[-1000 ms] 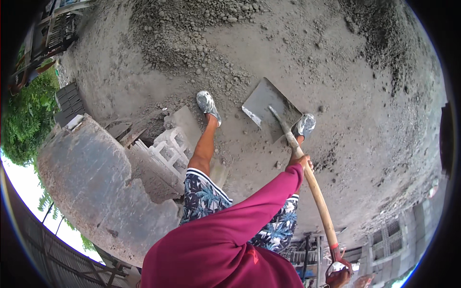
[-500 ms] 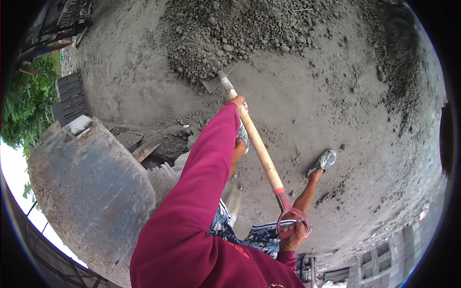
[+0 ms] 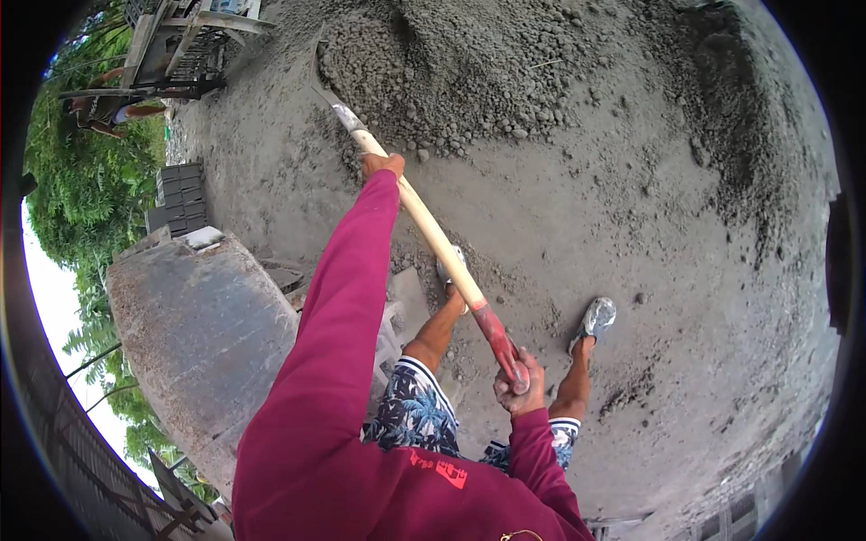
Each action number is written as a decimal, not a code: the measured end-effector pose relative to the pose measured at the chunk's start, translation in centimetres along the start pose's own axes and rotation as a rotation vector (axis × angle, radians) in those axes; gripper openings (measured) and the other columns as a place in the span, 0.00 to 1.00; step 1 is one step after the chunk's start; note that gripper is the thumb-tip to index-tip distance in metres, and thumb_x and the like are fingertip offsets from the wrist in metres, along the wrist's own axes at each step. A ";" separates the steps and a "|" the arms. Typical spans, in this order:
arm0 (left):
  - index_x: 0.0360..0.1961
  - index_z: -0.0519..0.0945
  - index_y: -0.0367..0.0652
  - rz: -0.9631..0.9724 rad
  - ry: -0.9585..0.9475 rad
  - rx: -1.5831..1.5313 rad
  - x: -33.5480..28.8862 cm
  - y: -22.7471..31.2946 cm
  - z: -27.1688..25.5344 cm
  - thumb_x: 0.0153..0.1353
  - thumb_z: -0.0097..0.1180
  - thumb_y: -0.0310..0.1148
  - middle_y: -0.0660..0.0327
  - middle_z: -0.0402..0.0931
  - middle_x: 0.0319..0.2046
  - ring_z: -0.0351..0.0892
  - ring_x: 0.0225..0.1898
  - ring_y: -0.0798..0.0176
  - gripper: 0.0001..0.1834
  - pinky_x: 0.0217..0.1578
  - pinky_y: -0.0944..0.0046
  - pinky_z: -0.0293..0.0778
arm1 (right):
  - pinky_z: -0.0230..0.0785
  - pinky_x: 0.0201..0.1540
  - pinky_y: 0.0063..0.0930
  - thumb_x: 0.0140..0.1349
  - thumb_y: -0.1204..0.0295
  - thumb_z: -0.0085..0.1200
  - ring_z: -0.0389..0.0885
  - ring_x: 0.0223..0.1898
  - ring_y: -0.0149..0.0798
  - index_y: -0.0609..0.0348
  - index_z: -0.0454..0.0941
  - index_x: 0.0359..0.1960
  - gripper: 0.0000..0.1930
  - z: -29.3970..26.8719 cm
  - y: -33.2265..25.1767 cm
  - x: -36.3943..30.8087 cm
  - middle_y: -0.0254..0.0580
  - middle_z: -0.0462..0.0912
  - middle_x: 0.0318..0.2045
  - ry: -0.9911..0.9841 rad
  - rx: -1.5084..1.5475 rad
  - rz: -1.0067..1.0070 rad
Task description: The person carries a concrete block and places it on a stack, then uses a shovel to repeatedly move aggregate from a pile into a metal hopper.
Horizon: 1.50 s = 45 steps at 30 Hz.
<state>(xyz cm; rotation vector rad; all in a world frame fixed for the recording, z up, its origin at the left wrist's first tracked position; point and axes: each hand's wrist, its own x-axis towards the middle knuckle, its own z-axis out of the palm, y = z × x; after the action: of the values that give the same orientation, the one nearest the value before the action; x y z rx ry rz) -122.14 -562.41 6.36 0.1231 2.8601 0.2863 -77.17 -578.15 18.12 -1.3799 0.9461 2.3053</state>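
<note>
A shovel [image 3: 435, 233] with a pale wooden shaft and a red end grip slants across the middle of the view. My left hand [image 3: 383, 166] is wrapped round the shaft just below its metal socket. My right hand [image 3: 521, 386] is closed on the red grip, low and near my body. The blade shows nearly edge-on beside the left flank of a heap of grey, lumpy sand or mortar mix [image 3: 478, 77]. Whether the blade carries any material, I cannot tell.
At left stands a large, worn metal drum [image 3: 207, 334], with stacked grey blocks [image 3: 183, 187] beyond it. A wooden frame [image 3: 185, 50] and another person [image 3: 108, 108] are at the far left. A dark mound [image 3: 744, 99] lies at the far right.
The shovel blade has swung left and away along the heap's edge and turned edge-on. My left hand went left and farther off; my right hand rose slightly, turning the grip.
</note>
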 end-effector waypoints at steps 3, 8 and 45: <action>0.47 0.63 0.25 -0.007 0.022 -0.118 -5.0 3.6 -3.1 0.46 0.57 0.37 0.40 0.73 0.42 0.77 0.42 0.45 0.31 0.45 0.54 0.73 | 0.65 0.13 0.25 0.57 0.65 0.52 0.70 0.12 0.34 0.54 0.72 0.34 0.08 -1.6 -6.3 -3.1 0.33 0.75 0.19 -0.101 0.010 0.096; 0.34 0.67 0.36 -0.231 -0.449 -1.001 -20.4 -1.9 -0.1 0.50 0.55 0.30 0.54 0.72 0.22 0.75 0.19 0.58 0.13 0.23 0.58 0.77 | 0.64 0.15 0.24 0.53 0.71 0.52 0.67 0.12 0.34 0.58 0.68 0.30 0.07 -7.0 -13.7 -15.0 0.37 0.70 0.17 0.183 -0.234 -0.553; 0.39 0.63 0.23 -0.216 -0.360 -0.497 12.2 -13.0 1.4 0.45 0.55 0.32 0.43 0.74 0.30 0.79 0.24 0.51 0.25 0.22 0.55 0.78 | 0.65 0.19 0.34 0.55 0.64 0.52 0.68 0.14 0.38 0.54 0.69 0.26 0.09 10.6 10.6 2.2 0.35 0.68 0.13 0.227 0.002 -0.261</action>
<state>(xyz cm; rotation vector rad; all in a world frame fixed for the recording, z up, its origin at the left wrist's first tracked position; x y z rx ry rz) -134.26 -573.55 -0.71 -0.2086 2.3415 0.8214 -91.27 -579.12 23.75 -1.6813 0.7739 1.9876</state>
